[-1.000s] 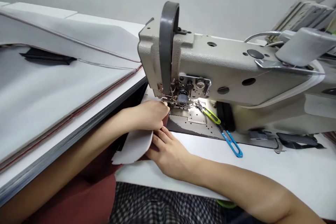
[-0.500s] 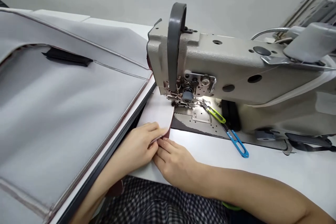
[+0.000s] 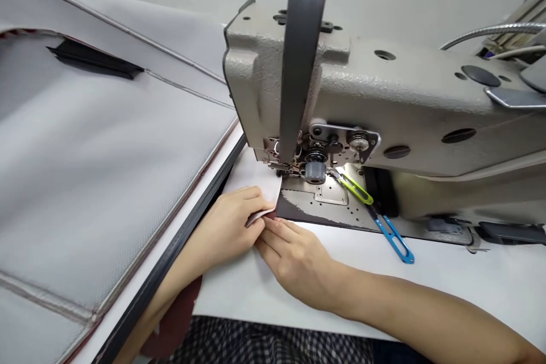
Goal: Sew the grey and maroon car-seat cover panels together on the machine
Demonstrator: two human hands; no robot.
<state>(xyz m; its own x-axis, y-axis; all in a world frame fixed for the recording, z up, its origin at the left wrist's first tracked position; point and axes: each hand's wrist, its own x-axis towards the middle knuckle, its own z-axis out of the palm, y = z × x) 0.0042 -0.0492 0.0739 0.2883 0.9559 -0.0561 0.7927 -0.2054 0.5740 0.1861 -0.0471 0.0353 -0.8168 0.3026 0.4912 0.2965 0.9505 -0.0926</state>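
Note:
My left hand [image 3: 234,222] pinches the near end of a pale fabric piece [image 3: 252,173] whose underside is dark red. That end curls up between thumb and fingers. Close against it, my right hand [image 3: 294,259] has its fingers bent together at the fabric's near corner, gripping its edge. The far part of the fabric runs under the head of a sewing machine [image 3: 315,96], by the presser foot; the needle is hard to make out. Beneath my left forearm hangs a dark red flap [image 3: 173,318].
At the left lies a large grey padded panel [image 3: 106,182] with seams and a black edge strip. Yellow-green thread snips [image 3: 356,189] and blue-handled snips [image 3: 394,242] rest right of the needle plate [image 3: 330,195]. A white tabletop [image 3: 371,278] extends along the front.
My view has moved closer to the machine. Both hands stay at the fabric's near end, which now curls up a little more. More of the dark red flap shows below my left arm.

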